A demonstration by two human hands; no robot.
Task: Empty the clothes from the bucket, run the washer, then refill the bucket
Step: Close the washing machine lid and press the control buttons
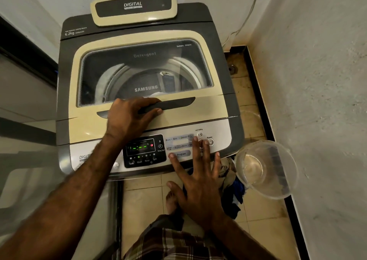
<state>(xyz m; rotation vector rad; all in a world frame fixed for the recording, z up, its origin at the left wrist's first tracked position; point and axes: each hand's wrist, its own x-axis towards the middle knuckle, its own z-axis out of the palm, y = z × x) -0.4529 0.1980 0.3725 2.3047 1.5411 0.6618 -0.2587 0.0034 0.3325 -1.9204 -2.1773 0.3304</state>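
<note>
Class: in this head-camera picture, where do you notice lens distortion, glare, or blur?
Head view: wide-angle bending bows the washer and wall edges; glare streaks the glass lid; the right hand and clear bucket look slightly soft; lighting is dim and warm.

Cream-and-grey top-loading washer point(143, 76) — glass lid shut, display lit. Right of it, clear plastic bucket point(266, 169) stands empty — crumpled clothes point(231, 180) heaped just beside it.
</note>
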